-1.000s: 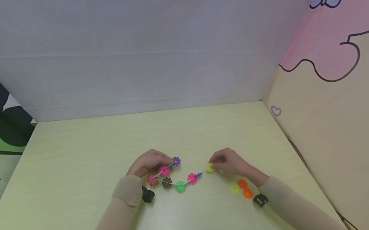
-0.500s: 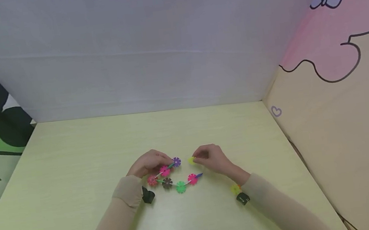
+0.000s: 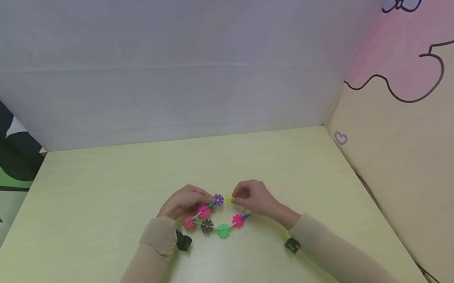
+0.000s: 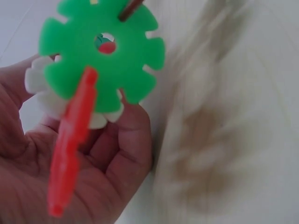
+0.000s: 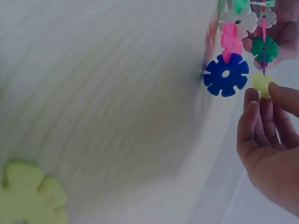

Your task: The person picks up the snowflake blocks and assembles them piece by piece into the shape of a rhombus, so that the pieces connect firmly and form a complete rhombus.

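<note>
A curved chain of interlocking snowflake discs lies in front of me in the head view. It includes a purple disc (image 3: 218, 200), a brown disc (image 3: 206, 226), a green disc (image 3: 223, 230) and a pink disc (image 3: 238, 221). My left hand (image 3: 185, 201) grips the chain close to its purple end. A yellow snowflake disc (image 5: 261, 85) is pinched between the thumb and fingers of my right hand (image 3: 257, 199), edge to edge with the purple one; whether they interlock I cannot tell. In the left wrist view, a green disc (image 4: 126, 60) and an edge-on red disc (image 4: 70, 144) stand before the palm.
Another yellow disc (image 5: 28, 200) lies on the pale wooden table (image 3: 128, 172), mostly behind my right sleeve in the head view. Black wrist cameras sit at both cuffs. A white sheet (image 3: 179, 95) closes off the back, and a printed wall (image 3: 423, 145) the right.
My right hand has moved left with the yellow disc, up to the purple end of the chain. The right forearm now covers the orange discs. My left hand has stayed in place.
</note>
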